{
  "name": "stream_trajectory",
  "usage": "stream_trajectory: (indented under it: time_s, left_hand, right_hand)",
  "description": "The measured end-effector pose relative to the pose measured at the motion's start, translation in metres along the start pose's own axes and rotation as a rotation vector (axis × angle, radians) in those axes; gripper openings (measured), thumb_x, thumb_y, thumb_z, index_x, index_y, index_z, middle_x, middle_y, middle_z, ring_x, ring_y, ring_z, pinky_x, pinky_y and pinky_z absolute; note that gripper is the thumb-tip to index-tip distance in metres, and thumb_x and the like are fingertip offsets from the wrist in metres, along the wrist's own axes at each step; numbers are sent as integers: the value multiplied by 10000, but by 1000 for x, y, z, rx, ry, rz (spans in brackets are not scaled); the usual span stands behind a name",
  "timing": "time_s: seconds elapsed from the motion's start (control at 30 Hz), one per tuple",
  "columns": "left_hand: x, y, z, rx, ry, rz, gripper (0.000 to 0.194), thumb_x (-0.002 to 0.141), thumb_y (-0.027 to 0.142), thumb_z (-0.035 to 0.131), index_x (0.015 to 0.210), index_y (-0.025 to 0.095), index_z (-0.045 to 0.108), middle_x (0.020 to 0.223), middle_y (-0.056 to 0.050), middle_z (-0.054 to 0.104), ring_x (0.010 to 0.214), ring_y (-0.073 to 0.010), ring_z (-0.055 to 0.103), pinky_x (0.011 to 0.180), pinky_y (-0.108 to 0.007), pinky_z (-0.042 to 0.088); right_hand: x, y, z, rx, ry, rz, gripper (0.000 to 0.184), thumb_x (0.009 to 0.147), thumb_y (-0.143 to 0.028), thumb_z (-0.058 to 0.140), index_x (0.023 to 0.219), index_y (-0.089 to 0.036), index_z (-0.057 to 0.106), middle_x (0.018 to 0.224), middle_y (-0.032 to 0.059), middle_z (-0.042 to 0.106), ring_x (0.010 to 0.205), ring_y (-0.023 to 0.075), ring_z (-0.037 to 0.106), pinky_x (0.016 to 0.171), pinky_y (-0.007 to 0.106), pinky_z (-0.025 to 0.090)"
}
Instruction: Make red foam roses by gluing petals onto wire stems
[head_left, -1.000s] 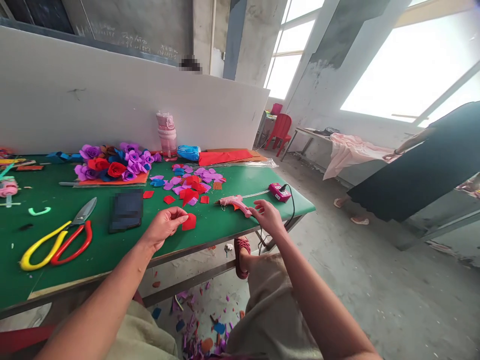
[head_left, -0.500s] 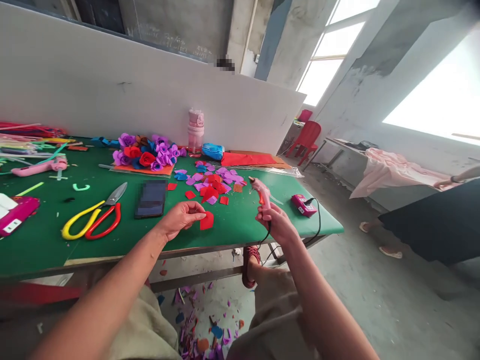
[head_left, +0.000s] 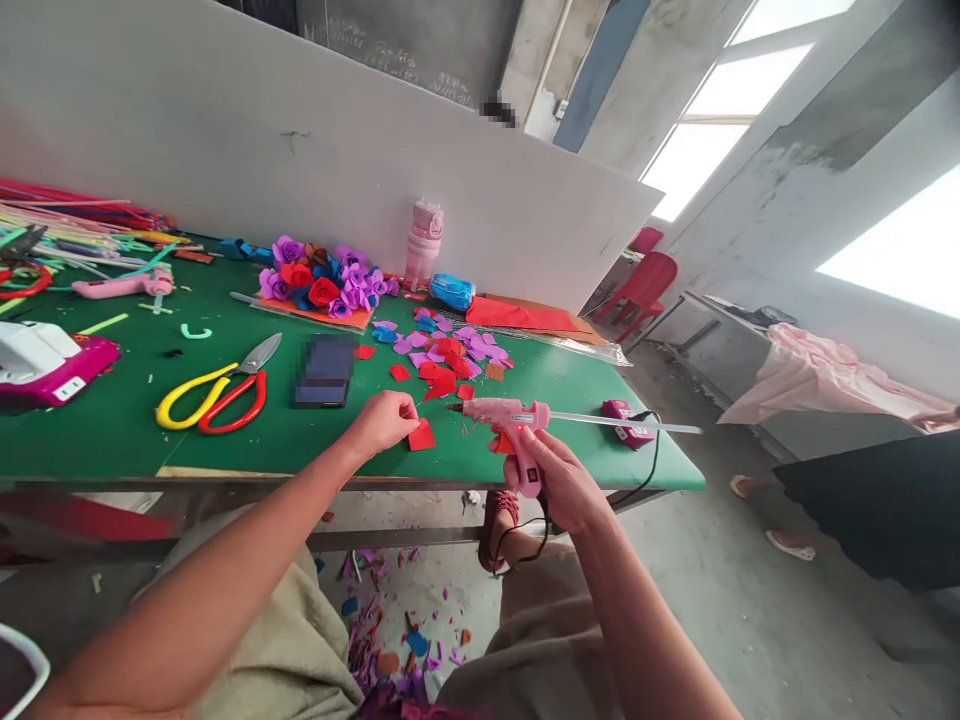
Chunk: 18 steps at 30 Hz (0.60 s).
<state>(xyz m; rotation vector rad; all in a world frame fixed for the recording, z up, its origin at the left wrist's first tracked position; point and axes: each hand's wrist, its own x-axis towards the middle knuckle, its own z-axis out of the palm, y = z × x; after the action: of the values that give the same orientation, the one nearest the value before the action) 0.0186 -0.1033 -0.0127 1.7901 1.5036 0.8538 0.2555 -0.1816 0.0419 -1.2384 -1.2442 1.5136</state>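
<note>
My right hand (head_left: 553, 470) is wrapped round the handle of a pink hot glue gun (head_left: 499, 412), its nozzle pointing left. A long clear glue stick (head_left: 626, 421) juts from the gun's back, and a small red light shows on its side. My left hand (head_left: 385, 422), fingers pinched, holds a red paper petal (head_left: 421, 434) above the green table near the nozzle. Just beyond both hands lies a loose pile of red, purple and blue petals (head_left: 450, 350). Finished paper flowers (head_left: 324, 280) in purple, red and blue are bunched behind the phone.
Yellow-and-red-handled scissors (head_left: 225, 390) and a phone (head_left: 324, 370) lie left of my hands. A pink bottle (head_left: 423, 250) stands at the back by the white board. A purple power socket (head_left: 628, 424) sits near the right edge. At far right, a person in dark clothing (head_left: 870, 500) stands.
The glue gun has turned from pointing up and away to lying level, its nozzle now close to my left hand. The whole view has shifted left, so things appear further right.
</note>
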Motion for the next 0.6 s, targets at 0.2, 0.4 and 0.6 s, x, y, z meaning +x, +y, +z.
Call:
stream_trajectory:
  time_s: [0.2,0.4,0.6]
  left_hand:
    - [-1,7,-2,84,-28,4,123,604,201,568,492,191,518,511,7,561,536,-140,492,500,-245,304]
    - [-1,8,-3,102,-66,-6,89,607,166,546,520,185,546,550,1,594,562,-147,517,516,-249,308]
    - [-1,8,-3,138,-84,13,87,619,162,541,534,183,551,551,1,600,561,-146,521,517,-252,300]
  right_hand:
    - [-1,2,19,-366,-17,-18,419,806,-551,504,951,-171,604,768,29,653,391,63,432,391,220,337]
    - [9,4,25,-626,-32,-104,364,855,-512,429,787,-187,579,490,-45,451,374,84,406,389,206,311]
    - [14,-1,30,-778,-37,-185,353,879,-463,399,741,-186,568,551,-25,482,474,96,413,460,209,297]
